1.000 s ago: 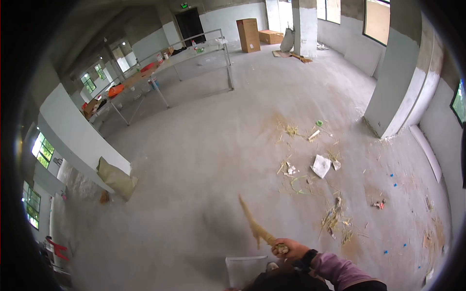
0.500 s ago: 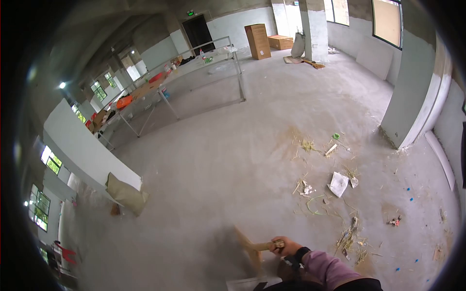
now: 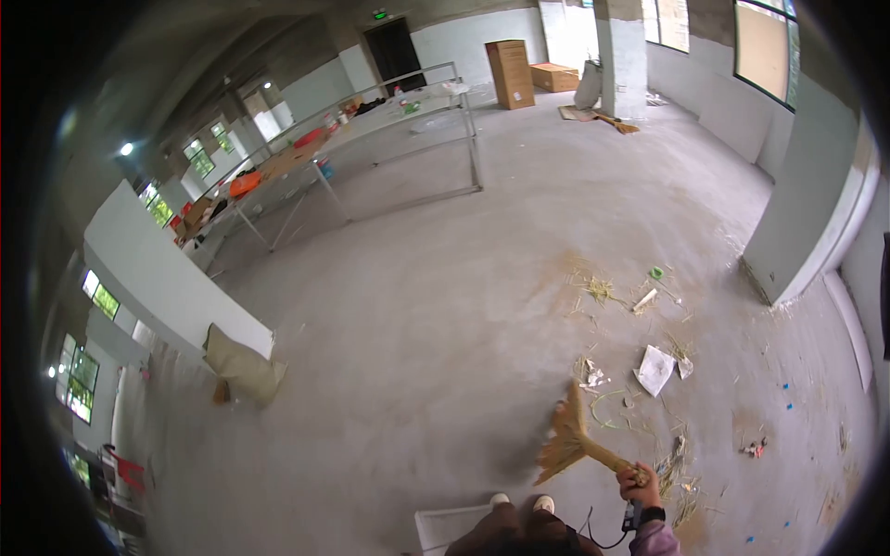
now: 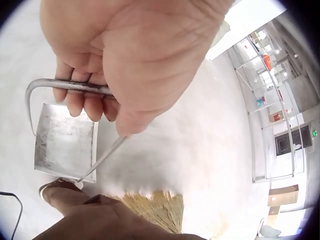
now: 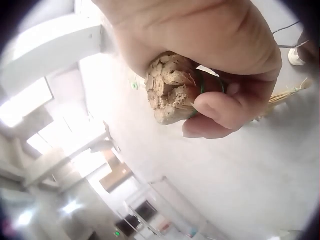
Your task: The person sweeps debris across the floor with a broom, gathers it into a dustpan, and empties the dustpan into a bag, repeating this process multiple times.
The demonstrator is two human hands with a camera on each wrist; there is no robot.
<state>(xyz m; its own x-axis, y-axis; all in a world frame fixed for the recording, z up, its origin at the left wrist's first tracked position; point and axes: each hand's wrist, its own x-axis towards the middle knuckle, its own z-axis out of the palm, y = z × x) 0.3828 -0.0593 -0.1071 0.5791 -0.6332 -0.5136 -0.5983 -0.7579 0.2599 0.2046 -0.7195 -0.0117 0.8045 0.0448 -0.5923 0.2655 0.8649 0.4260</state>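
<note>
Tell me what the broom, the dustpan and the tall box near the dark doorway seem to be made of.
The broom looks like dried plant stalks, matte and straw-coloured, with rough cut ends. The dustpan is probably thin sheet metal, smudged grey with narrow raised edges, though plastic isn't ruled out. The tall box looks like cardboard: matte, brown, flat-sided.

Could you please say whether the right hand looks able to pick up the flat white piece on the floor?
Probably not: the right hand is curled round the broom, though nothing appears to cover the flat white piece.
</note>
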